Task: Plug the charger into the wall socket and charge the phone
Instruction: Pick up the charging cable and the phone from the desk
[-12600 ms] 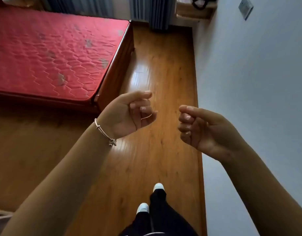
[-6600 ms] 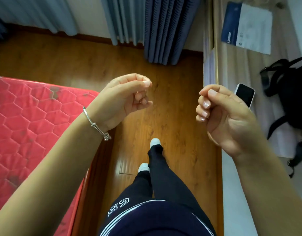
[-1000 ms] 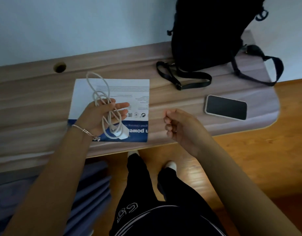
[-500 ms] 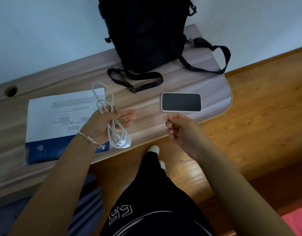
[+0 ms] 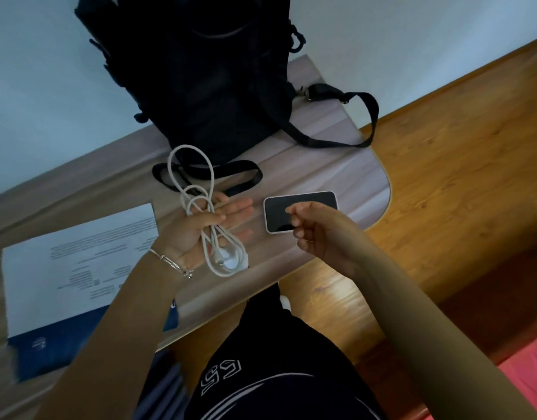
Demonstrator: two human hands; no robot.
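Note:
My left hand [image 5: 197, 230] holds a coiled white charger cable [image 5: 197, 189] over the desk, thumb across the loops. Its white plug [image 5: 229, 260] hangs below the palm. A phone [image 5: 303, 207] with a dark screen and white edge lies face up on the desk, just right of that hand. My right hand [image 5: 318, 234] hovers over the phone's near edge with curled fingers, holding nothing. No wall socket is in view.
A black backpack [image 5: 200, 71] stands against the wall at the back of the wooden desk [image 5: 336, 171], its straps trailing over the top. A white and blue printed sheet [image 5: 79, 268] lies at the left. Wooden floor [image 5: 458, 177] extends to the right.
The view has swung right along the desk. My left hand carried the cable nearer the phone, and my right hand moved up over the phone's near edge.

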